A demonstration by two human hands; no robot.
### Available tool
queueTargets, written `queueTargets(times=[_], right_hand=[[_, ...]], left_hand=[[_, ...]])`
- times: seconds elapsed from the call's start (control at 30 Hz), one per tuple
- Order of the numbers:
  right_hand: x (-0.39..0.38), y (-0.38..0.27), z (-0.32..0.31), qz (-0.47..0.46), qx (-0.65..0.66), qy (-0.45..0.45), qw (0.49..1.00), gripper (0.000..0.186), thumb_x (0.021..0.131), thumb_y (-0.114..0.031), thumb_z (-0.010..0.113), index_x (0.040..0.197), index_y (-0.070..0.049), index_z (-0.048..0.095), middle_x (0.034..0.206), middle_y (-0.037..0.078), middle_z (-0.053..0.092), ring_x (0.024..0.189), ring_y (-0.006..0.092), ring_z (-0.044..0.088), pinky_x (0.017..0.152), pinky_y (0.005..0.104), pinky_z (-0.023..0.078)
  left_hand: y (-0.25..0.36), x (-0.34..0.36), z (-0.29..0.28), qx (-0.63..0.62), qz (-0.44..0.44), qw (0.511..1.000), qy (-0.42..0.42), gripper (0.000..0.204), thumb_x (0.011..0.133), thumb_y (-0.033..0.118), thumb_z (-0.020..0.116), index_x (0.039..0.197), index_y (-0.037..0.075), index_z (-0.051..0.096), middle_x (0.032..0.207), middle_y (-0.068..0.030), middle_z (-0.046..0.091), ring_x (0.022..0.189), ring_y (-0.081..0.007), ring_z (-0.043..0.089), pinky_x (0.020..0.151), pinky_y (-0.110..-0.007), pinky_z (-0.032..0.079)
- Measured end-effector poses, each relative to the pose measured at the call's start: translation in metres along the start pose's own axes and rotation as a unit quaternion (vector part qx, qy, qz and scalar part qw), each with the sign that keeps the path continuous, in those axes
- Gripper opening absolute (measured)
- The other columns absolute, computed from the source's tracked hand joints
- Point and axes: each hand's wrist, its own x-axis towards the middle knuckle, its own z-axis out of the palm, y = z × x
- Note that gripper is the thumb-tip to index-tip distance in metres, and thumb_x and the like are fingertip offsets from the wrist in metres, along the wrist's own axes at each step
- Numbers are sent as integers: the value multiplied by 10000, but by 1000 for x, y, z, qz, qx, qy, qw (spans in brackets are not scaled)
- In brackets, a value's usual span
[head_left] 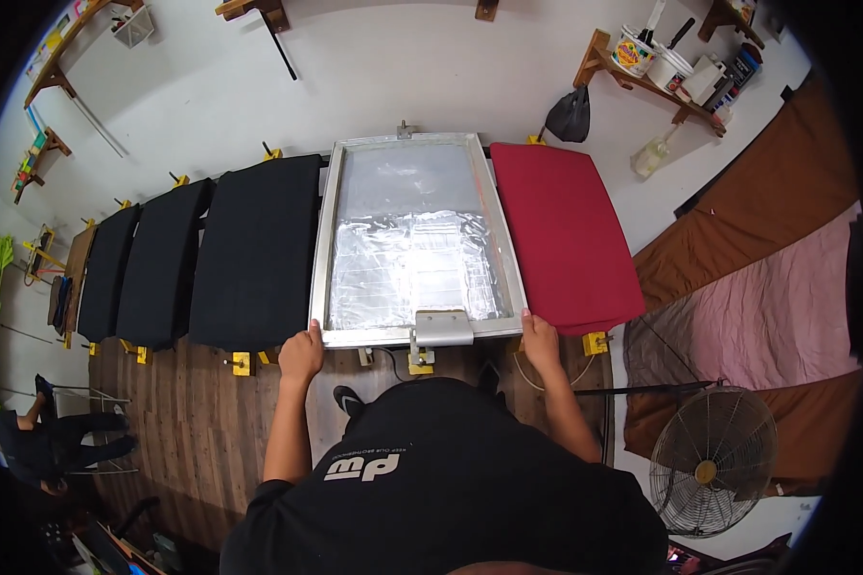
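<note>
A screen printing frame [328, 230] with pale metal sides lies in the middle. Its mesh [408, 187] is grey in the far part, while shiny, wrinkled clear film or tape covers the near part. My left hand [302, 352] is closed on the near left corner, thumb up along the side. At the near right corner my right hand [540, 342] grips likewise; the fingers of both are partly hidden. Between them, a silvery metal piece [443, 329] sits across the frame's near edge.
Boards covered in black cloth [256, 251] line up to the left, and one in red cloth [568, 240] stands right of the frame. Yellow clamps [242, 363] hold them below. A caged fan [708, 470] stands at right. Another person [62, 436] is at far left. A shelf [657, 88] holds tubs.
</note>
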Motion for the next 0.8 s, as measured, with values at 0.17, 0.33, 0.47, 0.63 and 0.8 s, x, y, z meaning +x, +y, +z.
queueTargets(times=[0.17,0.33,0.47,0.63,0.8], right_hand=[[-1,-7,-6,-23,-7,5,1000,615,1067,-478,403,848,34,665,884,322,662,913,524,631,830,597,469],[-1,-5,-4,-15,3,14,1000,613,1062,-483,418,832,33,656,882,316,663,911,522,630,821,594,469],[0,-3,-1,-28,1,40,999,622,1066,-485,413,782,24,629,747,255,637,804,465,651,750,547,480],[2,2,2,-53,-9,68,996,635,1071,-486,408,732,15,600,608,186,612,680,398,675,672,493,493],[0,-2,-1,-60,-5,78,995,629,1070,-485,412,735,13,600,598,183,608,659,380,678,656,486,496]], left_hand=[[4,2,-13,11,14,1000,3,741,1078,494,325,746,-42,715,816,-327,687,809,-514,681,770,-585,543],[9,0,-22,13,5,1000,4,748,1077,496,324,745,-49,713,819,-330,687,813,-512,682,775,-583,543],[9,1,-23,12,10,1000,-2,753,1075,500,324,745,-55,712,828,-334,688,823,-512,683,783,-581,543],[7,3,-16,6,-3,1000,-18,759,1072,506,323,758,-63,716,842,-336,690,848,-514,686,802,-577,546],[6,2,-16,13,-5,1000,-27,764,1072,514,314,772,-57,723,845,-335,693,843,-516,689,802,-579,549]])
